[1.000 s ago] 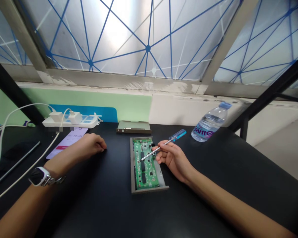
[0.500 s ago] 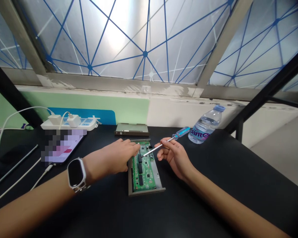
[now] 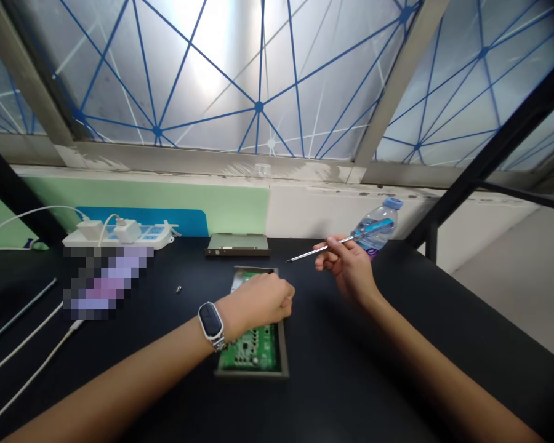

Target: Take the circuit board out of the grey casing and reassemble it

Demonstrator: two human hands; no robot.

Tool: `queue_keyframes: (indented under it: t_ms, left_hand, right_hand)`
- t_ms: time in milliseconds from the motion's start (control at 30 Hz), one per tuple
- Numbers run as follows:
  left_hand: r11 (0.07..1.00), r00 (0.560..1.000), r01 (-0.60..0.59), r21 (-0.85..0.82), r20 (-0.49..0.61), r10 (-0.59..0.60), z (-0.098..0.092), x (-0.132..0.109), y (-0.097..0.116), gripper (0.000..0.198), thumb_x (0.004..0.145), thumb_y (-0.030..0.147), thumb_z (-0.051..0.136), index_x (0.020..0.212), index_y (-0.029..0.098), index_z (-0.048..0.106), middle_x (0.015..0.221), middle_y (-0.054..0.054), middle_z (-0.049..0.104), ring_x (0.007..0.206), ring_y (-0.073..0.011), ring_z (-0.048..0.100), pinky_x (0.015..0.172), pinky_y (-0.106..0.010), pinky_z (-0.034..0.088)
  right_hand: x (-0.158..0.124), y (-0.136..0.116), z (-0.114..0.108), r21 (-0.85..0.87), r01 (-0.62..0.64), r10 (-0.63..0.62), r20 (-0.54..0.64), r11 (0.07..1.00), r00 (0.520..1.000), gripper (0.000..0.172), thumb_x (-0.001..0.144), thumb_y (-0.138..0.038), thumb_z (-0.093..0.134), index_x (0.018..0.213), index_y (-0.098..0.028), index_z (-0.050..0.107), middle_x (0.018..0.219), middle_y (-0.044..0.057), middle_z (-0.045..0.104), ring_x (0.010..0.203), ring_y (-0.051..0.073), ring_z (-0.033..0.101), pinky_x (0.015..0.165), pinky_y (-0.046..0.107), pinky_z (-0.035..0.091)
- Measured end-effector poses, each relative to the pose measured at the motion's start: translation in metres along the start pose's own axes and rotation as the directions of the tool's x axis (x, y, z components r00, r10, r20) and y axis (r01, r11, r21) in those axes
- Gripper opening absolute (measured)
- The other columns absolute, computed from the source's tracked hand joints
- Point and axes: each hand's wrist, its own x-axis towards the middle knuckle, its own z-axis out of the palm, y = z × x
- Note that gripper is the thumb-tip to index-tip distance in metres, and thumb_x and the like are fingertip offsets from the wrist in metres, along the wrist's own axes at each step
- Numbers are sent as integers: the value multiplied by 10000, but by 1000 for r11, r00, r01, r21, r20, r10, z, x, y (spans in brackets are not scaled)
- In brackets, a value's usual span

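A green circuit board (image 3: 253, 351) lies in a shallow metal tray (image 3: 283, 351) on the black table. My left hand (image 3: 261, 298), with a watch on its wrist, reaches across the tray and hides its middle. Its fingers are curled at the tray's right edge, and their tips are hidden. In the fingers of my right hand (image 3: 348, 267) is a screwdriver (image 3: 309, 253) with a clear blue handle. The shaft points left, its tip in the air beyond the tray's upper right corner.
Behind the tray lies a metal cover (image 3: 237, 244). A water bottle (image 3: 392, 212) stands behind my right hand. To the left are small metal bits (image 3: 178, 289), a blurred-out phone (image 3: 113, 283), a power strip (image 3: 159, 235), white cables (image 3: 32, 378) and a thin grey rod (image 3: 21, 314).
The tray with the board has been turned around, its bare metal strip now on the left. My left hand moved across it to the right edge. The screwdriver has lifted off the board, up and right.
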Motion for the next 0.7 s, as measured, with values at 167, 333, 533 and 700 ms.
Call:
queue_keyframes:
  t_ms: [167, 333, 533, 700]
  left_hand:
    - [981, 990, 86, -174, -92, -104, 6, 2, -13, 352, 852, 289, 588, 601, 213, 353, 530, 27, 421, 520, -146, 408, 520, -293, 253]
    - [965, 935, 86, -247, -315, -164, 2, -20, -39, 370, 974, 379, 466, 658, 220, 358, 566, 44, 408, 521, -130, 394, 541, -285, 306]
    - [992, 892, 64, -106, -440, -105, 0, -37, -70, 131, 988, 276, 464, 986, 197, 568, 1003, -68, 635, 925, -225, 603, 796, -360, 480]
    - [996, 927, 69, 58, -373, -43, 9, -34, -78, 281, 1016, 195, 386, 1126, 198, 645, 1098, -88, 645, 1003, -235, 644, 840, -352, 504]
  right_hand:
    - [-6, 12, 2, -36, -13, 15, 52, 999, 999, 350, 748, -364, 834, 879, -184, 564, 746, 48, 761, 495, 157, 669, 475, 277, 564]
    - [-11, 10, 7, -81, 27, -18, 111, 996, 994, 338, 796, -410, 801, 895, -199, 556, 733, 32, 748, 529, 170, 690, 497, 292, 581]
    - [-9, 5, 31, -191, 95, -61, 176, 977, 982, 377, 797, -491, 781, 889, -215, 541, 688, -5, 710, 492, 167, 682, 485, 301, 588]
    - [10, -4, 76, -411, 198, 36, 496, 890, 868, 301, 891, -475, 664, 911, -198, 549, 647, 6, 683, 512, 172, 691, 479, 280, 577]
